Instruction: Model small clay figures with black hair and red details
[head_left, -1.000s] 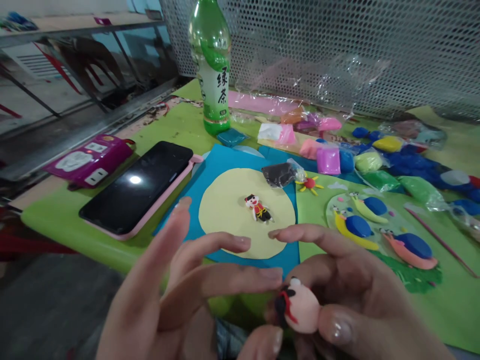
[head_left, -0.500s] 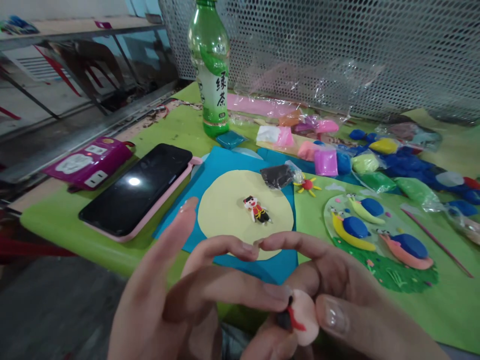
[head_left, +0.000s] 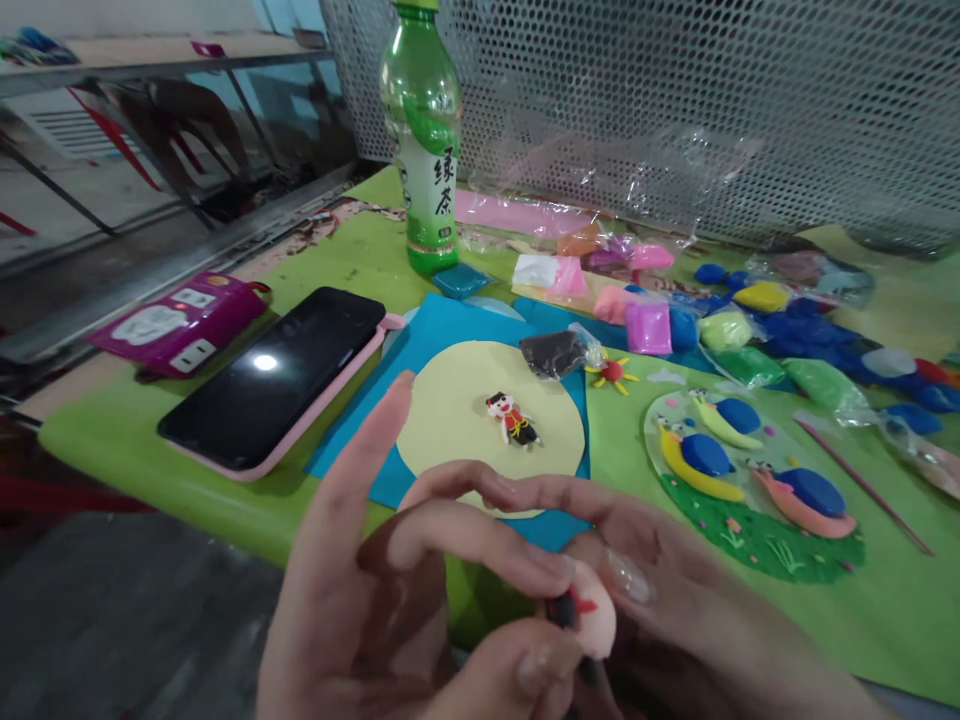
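Note:
A small, round, pale pink clay piece with black and red clay on one side is held low in front of me. My left hand pinches its black edge between thumb and a fingertip, while another finger stands stretched upward. My right hand closes around the far side, its thumb along the top of the piece. Fingertips of both hands meet just above it. Beyond them, a tiny clay figure in red and black lies on a pale yellow paper circle, which rests on a blue sheet.
A phone and a purple box lie at left. Behind stands a green tea bottle. A bag of black clay touches the circle; several wrapped clays lie behind. Clay snails and a thin stick are at right.
My left hand has shifted right and my right thumb has moved up over the clay piece. The piece has moved slightly left and up and turned a little between my fingers.

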